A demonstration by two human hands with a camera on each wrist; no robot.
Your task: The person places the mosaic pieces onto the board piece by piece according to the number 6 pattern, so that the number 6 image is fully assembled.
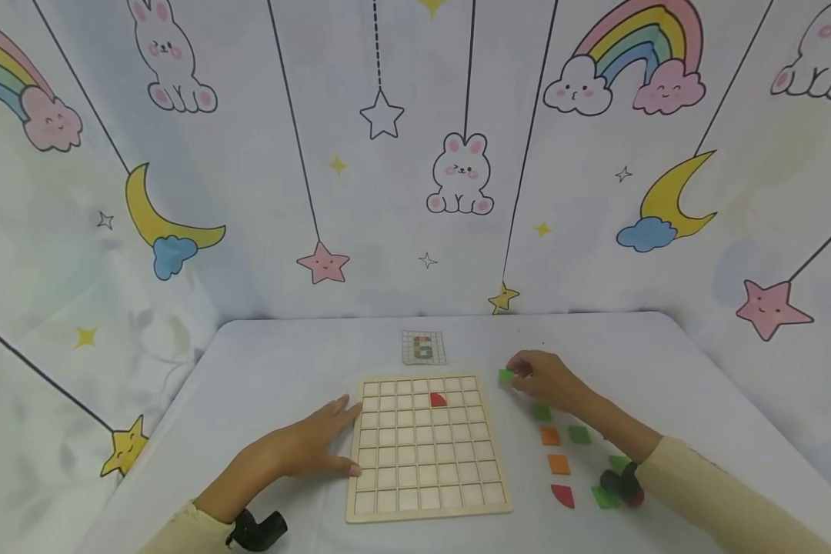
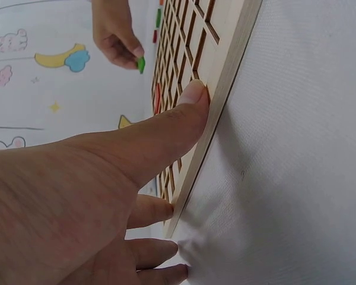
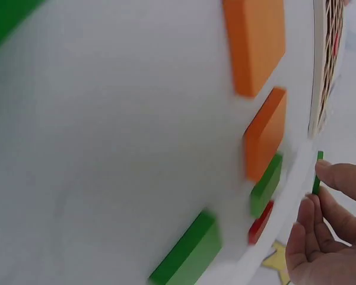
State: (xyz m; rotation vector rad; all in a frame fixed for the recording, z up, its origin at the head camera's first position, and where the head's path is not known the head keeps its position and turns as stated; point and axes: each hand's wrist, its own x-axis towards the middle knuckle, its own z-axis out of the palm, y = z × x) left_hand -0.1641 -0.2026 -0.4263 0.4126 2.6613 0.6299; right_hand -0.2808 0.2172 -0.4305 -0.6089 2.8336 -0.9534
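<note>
A wooden grid board (image 1: 429,515) lies on the white table, with one red quarter-round tile (image 1: 438,400) in a cell of its upper part. My left hand (image 1: 312,442) rests at the board's left edge. In the left wrist view its thumb (image 2: 166,133) lies on the frame and the other fingers touch or stand close to the side. Right of the board's far corner, my right hand (image 1: 543,378) pinches a green square tile (image 1: 505,375) between thumb and fingers, just off the board. The right wrist view shows this green tile (image 3: 318,177) edge-on.
Right of the board lie orange square tiles (image 1: 559,465), several green square tiles (image 1: 579,435) and a red quarter-round tile (image 1: 563,496). The right wrist camera (image 1: 622,483) partly hides some tiles. Behind the board lies a small gridded pattern card (image 1: 423,348). A printed curtain (image 1: 249,192) surrounds the table.
</note>
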